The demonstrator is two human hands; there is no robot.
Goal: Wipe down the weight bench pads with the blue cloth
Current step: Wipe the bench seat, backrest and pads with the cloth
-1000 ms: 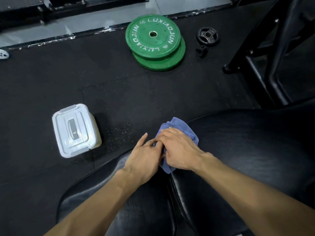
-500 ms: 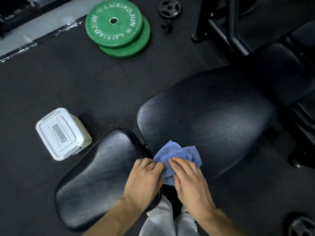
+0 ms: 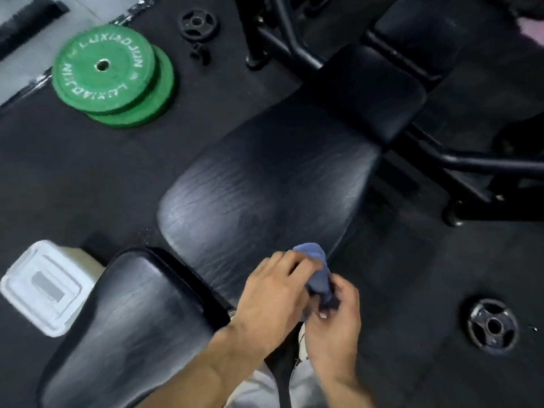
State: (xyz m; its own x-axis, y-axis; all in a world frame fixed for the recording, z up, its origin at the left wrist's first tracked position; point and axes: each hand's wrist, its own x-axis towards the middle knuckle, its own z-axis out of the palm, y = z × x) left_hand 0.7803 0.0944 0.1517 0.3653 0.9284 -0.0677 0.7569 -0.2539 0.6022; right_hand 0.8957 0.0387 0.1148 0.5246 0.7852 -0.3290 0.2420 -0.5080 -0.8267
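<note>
— Head view: where's your cloth?

— Your blue cloth (image 3: 316, 267) is bunched up between both hands, just off the near right edge of the big back pad (image 3: 259, 184). Your left hand (image 3: 272, 293) has its fingers curled over the top of the bundle; your right hand (image 3: 334, 322) curls round its lower end, thumb and fingertips pinching the fabric. The frame is blurred, so I can't tell you whether the cloth touches the pad.

— And the rest of the bench?

— The seat pad (image 3: 126, 325) sits near left, a narrow gap apart from the back pad. A smaller headrest pad (image 3: 371, 92) lies past the back pad's far end, beside the black steel frame (image 3: 471, 164).

— What's on the floor?

— On the black rubber mat (image 3: 88, 172): a white lidded plastic box (image 3: 47, 285) just beside the seat pad's left edge, two stacked green bumper plates (image 3: 112, 75) far left, a small black plate (image 3: 198, 23) beyond them, another black plate (image 3: 493, 325) to your right.
</note>
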